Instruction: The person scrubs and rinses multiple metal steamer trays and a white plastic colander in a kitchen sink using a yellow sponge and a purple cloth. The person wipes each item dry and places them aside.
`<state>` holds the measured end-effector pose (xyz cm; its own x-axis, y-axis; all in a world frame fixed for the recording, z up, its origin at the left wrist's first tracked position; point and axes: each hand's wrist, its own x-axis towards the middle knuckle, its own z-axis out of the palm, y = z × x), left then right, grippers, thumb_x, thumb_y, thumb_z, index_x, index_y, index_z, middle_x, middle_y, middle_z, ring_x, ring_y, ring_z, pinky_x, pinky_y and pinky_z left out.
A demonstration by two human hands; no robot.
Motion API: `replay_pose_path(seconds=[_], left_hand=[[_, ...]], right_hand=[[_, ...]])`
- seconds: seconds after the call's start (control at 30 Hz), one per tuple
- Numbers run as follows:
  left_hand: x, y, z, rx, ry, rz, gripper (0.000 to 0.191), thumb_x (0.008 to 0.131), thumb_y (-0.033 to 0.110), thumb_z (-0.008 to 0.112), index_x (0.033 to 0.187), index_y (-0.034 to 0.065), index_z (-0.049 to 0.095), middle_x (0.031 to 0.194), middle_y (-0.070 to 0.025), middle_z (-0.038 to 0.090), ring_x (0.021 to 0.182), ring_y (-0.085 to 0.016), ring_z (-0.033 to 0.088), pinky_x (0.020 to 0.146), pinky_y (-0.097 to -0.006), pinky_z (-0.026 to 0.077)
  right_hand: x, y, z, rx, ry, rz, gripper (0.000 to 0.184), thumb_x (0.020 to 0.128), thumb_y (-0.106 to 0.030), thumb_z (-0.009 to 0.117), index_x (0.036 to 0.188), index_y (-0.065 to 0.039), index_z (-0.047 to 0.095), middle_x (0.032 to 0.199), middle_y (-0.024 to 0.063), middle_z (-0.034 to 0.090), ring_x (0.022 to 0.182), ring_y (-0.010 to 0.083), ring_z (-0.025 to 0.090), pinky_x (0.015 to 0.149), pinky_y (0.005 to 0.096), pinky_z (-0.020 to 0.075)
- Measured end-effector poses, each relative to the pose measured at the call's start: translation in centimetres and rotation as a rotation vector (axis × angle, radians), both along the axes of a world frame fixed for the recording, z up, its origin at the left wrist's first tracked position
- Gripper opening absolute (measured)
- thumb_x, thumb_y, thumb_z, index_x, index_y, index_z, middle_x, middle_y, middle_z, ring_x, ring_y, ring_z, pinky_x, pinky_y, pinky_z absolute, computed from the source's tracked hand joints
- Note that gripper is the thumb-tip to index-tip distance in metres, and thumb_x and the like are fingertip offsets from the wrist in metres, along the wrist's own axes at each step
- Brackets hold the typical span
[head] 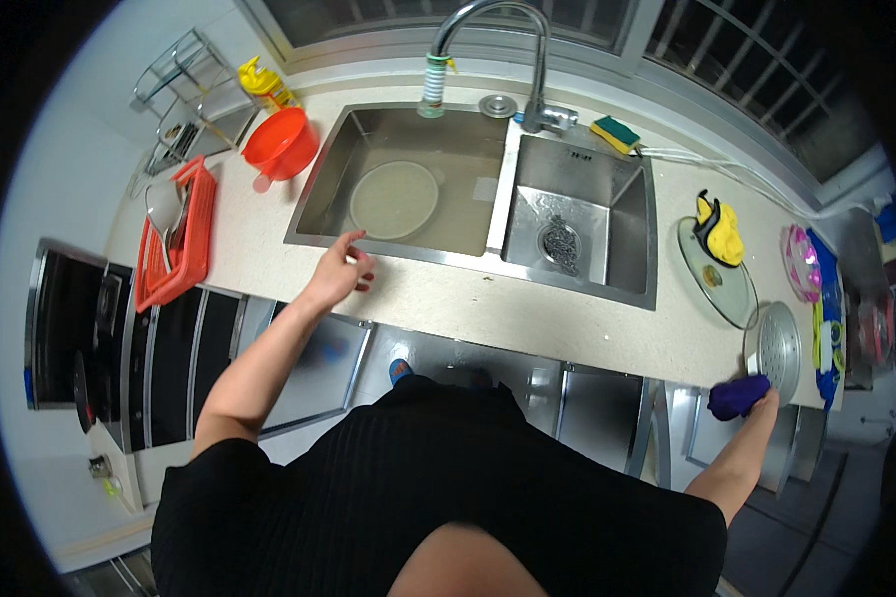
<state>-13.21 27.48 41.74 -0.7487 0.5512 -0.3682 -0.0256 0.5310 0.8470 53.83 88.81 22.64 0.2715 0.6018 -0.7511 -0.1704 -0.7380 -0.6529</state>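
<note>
My left hand [336, 270] hovers by the front edge of the left sink basin [321, 186], holding nothing, its fingers loosely bent and apart. In that basin's cloudy water lies a round, pale disc, perhaps a lid or plate [394, 200]. Far to the right, my right hand [769, 401] grips a bunched purple cloth [739, 397] at the counter's front edge. Right beside it is a perforated metal steamer tray [779, 354]; whether hand or cloth touches the tray is unclear. A glass lid [705, 287] with a knob lies behind the tray.
The right basin [627, 246] has a dark strainer [560, 245] over its drain. An arched faucet [540, 74] stands behind. At left are a red dipper [282, 145] and an orange basket [207, 224] holding utensils. A yellow-black item [720, 231] rests by the lid; a sponge [615, 135] lies behind the sink.
</note>
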Motion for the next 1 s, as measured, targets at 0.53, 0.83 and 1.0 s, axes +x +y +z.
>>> replay_pose_path(seconds=[0.53, 0.83, 1.0], left_hand=[[-14.3, 10.9, -13.5, -0.746, 0.571, -0.811, 0.039, 0.083, 0.028, 0.058, 0.116, 0.0085, 0.057, 0.118, -0.0138, 0.057, 0.109, -0.032, 0.053, 0.091, -0.0388, 0.044], [-17.3, 16.1, -26.8, -0.757, 0.556, -1.207, 0.013, 0.062, 0.008, 0.07, 0.075, 0.0056, 0.07, 0.089, -0.0174, 0.066, 0.087, -0.033, 0.063, 0.073, -0.039, 0.051], [-17.1, 16.3, -27.1, -0.76, 0.586, -1.131, 0.018, 0.062, 0.004, 0.069, 0.08, 0.0049, 0.069, 0.092, -0.0173, 0.065, 0.088, -0.032, 0.063, 0.073, -0.0395, 0.051]], right_hand=[[-2.5, -15.5, 14.7, 0.053, 0.109, 0.223, 0.045, 0.088, -0.045, 0.045, 0.101, -0.004, 0.059, 0.096, 0.0134, 0.064, 0.088, 0.0301, 0.062, 0.079, 0.0438, 0.0517], [-7.4, -32.1, 24.6, 0.292, 0.041, 0.131, 0.042, 0.089, -0.041, 0.049, 0.096, -0.002, 0.061, 0.091, 0.0128, 0.065, 0.082, 0.0297, 0.061, 0.073, 0.0403, 0.0518], [-9.6, -38.9, 26.6, 0.224, 0.024, 0.062, 0.043, 0.086, -0.044, 0.052, 0.097, -0.003, 0.061, 0.09, 0.0119, 0.065, 0.083, 0.0279, 0.061, 0.074, 0.0397, 0.0512]])
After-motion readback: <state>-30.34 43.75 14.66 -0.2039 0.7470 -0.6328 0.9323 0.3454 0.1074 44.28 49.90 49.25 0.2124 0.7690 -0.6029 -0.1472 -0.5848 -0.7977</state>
